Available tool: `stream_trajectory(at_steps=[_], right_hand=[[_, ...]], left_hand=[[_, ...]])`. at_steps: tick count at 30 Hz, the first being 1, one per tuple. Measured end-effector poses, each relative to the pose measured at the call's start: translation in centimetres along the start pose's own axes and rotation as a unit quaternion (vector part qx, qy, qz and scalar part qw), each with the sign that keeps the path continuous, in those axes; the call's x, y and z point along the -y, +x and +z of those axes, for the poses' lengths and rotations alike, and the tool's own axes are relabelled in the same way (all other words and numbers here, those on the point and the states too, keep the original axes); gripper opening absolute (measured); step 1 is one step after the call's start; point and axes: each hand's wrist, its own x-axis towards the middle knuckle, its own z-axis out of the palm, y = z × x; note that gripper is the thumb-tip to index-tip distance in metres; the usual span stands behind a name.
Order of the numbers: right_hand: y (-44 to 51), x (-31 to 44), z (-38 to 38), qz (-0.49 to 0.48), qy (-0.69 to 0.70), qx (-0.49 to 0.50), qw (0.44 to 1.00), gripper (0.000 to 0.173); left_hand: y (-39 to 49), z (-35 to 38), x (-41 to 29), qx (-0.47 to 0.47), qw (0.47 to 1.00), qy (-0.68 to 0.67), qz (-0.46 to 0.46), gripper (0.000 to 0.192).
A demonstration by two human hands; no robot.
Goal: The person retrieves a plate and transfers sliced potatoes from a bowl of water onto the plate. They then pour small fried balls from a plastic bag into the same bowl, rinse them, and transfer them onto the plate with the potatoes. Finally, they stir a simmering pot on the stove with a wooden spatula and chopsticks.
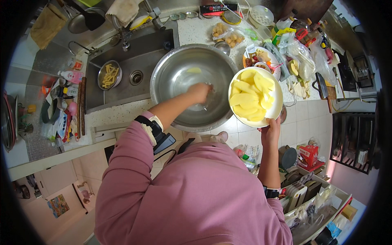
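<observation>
A large stainless steel basin (165, 101) of water stands on the counter before me. My left hand (199, 92) is down in it, blurred, its fingers hidden in part by the water; whether it holds anything I cannot tell. One yellow potato slice (194, 70) lies in the water beyond that hand. To the right, my right hand (271, 127) grips the near rim of a white plate (254, 123), level beside the basin. Potato slices (251, 93) are heaped on the plate.
At the left, a metal bowl (119, 84) of yellow strips stands in the sink (124, 65). Behind the basin lie bags of round brown items (234, 38) and a plate of mixed food (275, 72). Bottles and plastic bags (298, 53) crowd the counter at the right.
</observation>
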Motion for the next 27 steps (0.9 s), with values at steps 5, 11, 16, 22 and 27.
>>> stream_trajectory(at_steps=[5,11,16,22,27], right_hand=[[0.0,-0.1,-0.2,0.016,-0.009,-0.006,1.000,0.057],[-0.4,0.0,-0.4,0.019,-0.022,-0.003,1.000,0.055],[-0.7,0.0,-0.5,0.012,-0.026,0.001,1.000,0.056],[-1.0,-0.1,-0.6,0.007,-0.020,-0.002,1.000,0.059],[-1.1,-0.3,-0.6,0.005,-0.008,0.005,1.000,0.059]], left_hand=[[1.3,-4.1,2.5,-0.056,0.987,0.138,-0.057,0.031],[3.9,-4.1,4.8,-0.064,0.976,0.161,-0.134,0.024],[5.3,-4.1,5.6,-0.095,0.979,0.139,-0.113,0.029],[5.6,-4.8,6.0,-0.073,0.981,0.164,-0.078,0.025],[4.8,-5.1,5.3,-0.003,0.975,0.191,-0.114,0.022]])
